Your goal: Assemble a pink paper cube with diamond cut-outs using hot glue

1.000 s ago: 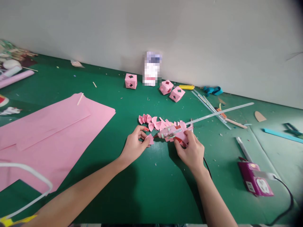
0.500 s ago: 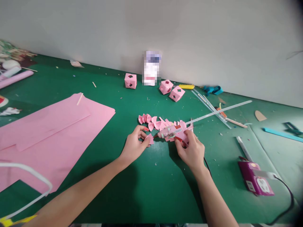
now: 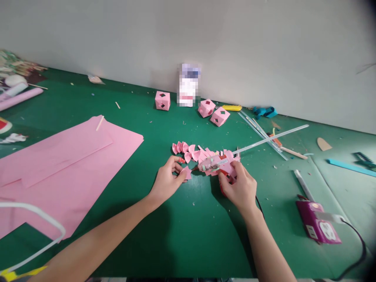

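Observation:
Between thumb and fingers, my left hand [image 3: 167, 177] pinches a small pink paper piece [image 3: 187, 172] with pointed edges. My right hand [image 3: 240, 187] is wrapped round the handle of a pink glue gun [image 3: 221, 161]. The nozzle points left and sits close by the paper piece; whether they touch I cannot tell. A long clear glue stick [image 3: 273, 138] juts from the gun's back end. Just behind both hands lies a cluster of curled and cut pink paper pieces [image 3: 192, 152], partly covered by the gun.
Large pink sheets [image 3: 73, 164] cover the left side. Pink paper cubes with cut-outs [image 3: 162, 101] stand near the wall beside a blurred upright phone-like panel [image 3: 188, 85]. Loose glue sticks [image 3: 258, 131] lie back right. A purple power adapter [image 3: 317, 223] with a cord sits at right.
My right hand has drawn the glue gun slightly right, away from the paper piece. My left hand stays almost still with the piece in its pinch.

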The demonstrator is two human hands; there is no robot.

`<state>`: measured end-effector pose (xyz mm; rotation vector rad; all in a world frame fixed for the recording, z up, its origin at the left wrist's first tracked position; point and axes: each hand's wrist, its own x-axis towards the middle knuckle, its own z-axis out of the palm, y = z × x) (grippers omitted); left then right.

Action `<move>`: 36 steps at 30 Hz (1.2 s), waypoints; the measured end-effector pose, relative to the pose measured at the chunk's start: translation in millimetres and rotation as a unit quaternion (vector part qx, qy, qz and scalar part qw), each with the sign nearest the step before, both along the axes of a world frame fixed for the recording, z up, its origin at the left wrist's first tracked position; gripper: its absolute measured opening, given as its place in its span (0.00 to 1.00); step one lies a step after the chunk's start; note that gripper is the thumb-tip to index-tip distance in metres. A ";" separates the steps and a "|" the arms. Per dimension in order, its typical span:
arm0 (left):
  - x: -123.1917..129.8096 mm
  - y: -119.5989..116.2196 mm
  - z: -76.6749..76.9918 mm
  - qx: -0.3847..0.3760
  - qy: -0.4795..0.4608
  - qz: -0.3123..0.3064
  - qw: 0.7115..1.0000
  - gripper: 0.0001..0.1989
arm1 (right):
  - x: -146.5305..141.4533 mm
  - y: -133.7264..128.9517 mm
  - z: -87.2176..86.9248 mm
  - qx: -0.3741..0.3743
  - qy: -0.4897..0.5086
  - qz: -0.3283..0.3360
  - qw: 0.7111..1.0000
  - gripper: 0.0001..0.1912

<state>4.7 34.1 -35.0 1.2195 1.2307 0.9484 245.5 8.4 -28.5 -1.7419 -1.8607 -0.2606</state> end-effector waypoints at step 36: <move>-2.2 0.8 -1.6 -0.010 -0.007 -0.025 1.000 0.16 | -1.2 -0.3 3.5 -0.068 0.031 -0.005 0.997 0.14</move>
